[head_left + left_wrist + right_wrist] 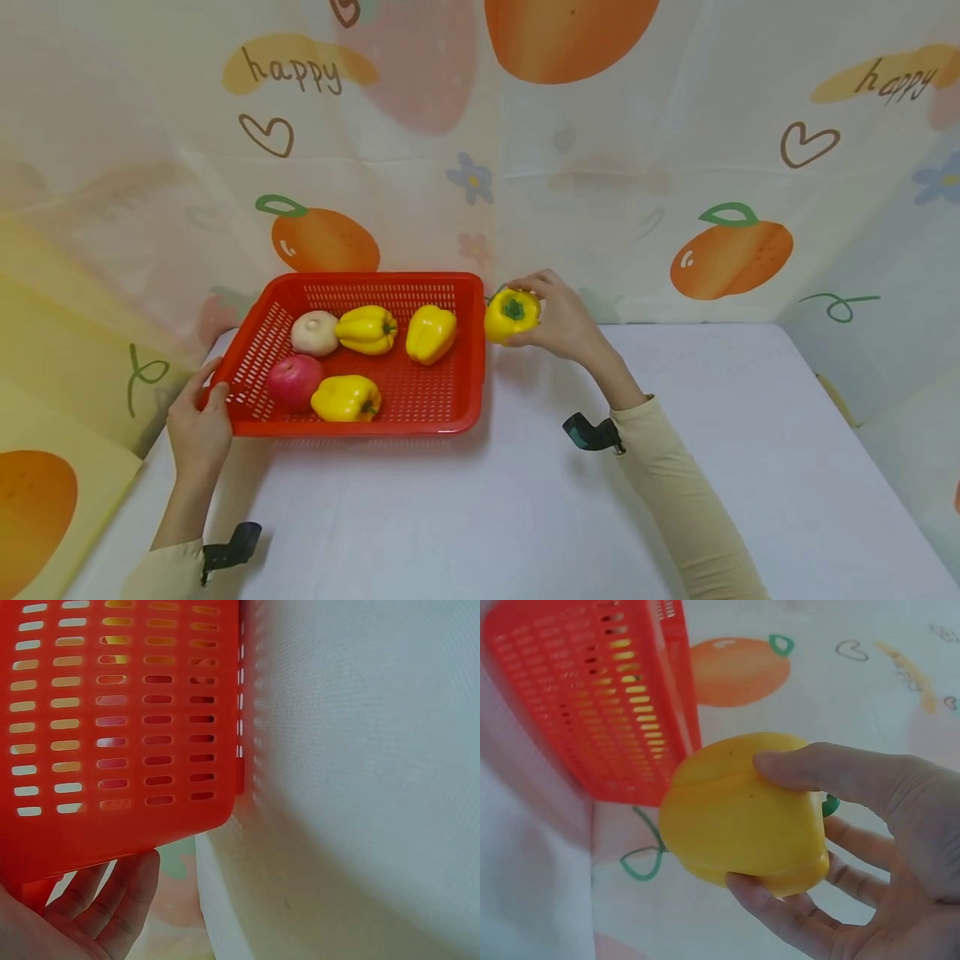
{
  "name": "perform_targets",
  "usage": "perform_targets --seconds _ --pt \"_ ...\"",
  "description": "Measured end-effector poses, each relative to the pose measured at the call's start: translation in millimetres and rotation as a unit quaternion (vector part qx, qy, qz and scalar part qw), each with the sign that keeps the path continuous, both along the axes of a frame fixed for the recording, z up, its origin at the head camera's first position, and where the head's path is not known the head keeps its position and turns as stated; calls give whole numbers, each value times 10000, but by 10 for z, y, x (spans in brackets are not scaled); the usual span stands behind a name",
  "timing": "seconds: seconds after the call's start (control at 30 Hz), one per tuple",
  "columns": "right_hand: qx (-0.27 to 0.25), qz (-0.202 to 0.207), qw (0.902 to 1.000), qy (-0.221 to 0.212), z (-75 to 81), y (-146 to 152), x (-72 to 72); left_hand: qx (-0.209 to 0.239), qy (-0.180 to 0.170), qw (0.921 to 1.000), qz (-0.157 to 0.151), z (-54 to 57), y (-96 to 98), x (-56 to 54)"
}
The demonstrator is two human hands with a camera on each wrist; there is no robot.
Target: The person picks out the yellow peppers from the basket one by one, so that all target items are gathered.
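Observation:
A yellow bell pepper (513, 313) is in my right hand (561, 318), just off the right end of the red plastic basket (420, 427). The right wrist view shows thumb and fingers curled round this pepper (742, 810), with its green stem partly hidden. At the basket's left end, my left hand (201, 421) grips the rim; its fingers (139, 892) reach under the lip in the left wrist view. Inside the basket lie three more yellow bell peppers, one at the back (366, 330), one at the right (431, 334) and one in front (347, 399).
A cream-white round vegetable (313, 333) and a pinkish-red round one (296, 382) sit in the basket's left part. White cloth covers the table (450, 525). Behind it hangs a printed curtain (420, 208) with oranges and hearts, close to the basket's back.

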State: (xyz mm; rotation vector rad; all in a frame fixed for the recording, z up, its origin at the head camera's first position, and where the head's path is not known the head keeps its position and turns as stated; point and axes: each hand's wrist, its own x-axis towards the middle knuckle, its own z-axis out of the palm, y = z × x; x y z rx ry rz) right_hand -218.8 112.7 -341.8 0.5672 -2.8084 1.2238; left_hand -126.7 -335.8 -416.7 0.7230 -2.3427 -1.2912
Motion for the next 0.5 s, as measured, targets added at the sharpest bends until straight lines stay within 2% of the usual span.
perform_targets --seconds 0.27,0.5 --pt "68 148 9998 -100 -152 112 -101 -114 117 9999 -54 3 -2 3" --pt "446 332 9982 -213 -254 188 -202 -50 -16 9999 -120 17 -3 -2"
